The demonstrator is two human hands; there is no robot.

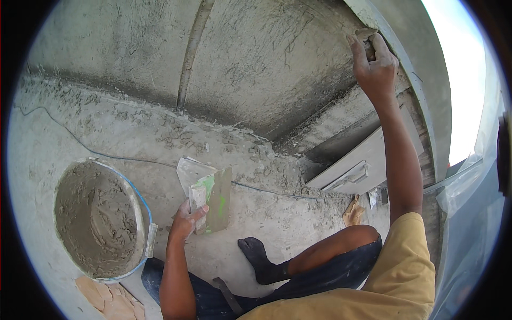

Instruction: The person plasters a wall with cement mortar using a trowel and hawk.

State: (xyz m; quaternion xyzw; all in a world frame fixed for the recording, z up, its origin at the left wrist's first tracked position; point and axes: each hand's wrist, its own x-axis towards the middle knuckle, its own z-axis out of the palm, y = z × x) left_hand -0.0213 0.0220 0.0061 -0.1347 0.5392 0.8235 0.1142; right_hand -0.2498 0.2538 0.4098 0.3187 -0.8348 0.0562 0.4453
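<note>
Float [220,205] hung by its handle [198,202], left hand [184,220] fingers curled round it, probably freeing the right hand [376,70], which pinched some grey bit [367,34] near the wall's [261,58] right edge.

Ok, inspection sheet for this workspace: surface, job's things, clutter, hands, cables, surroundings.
Surface: grey floor, crumbs along the wall.
Job's things: bucket holding wet mortar; float in hand; handled board near the wall.
Clutter: torn brown paper by the bucket, brown scrap right.
Hands: left hand grips the float; right hand raised at the wall's edge, grip unclear.
Cables: thin cable across floor.
Surroundings: clear plastic sheet right.
</note>
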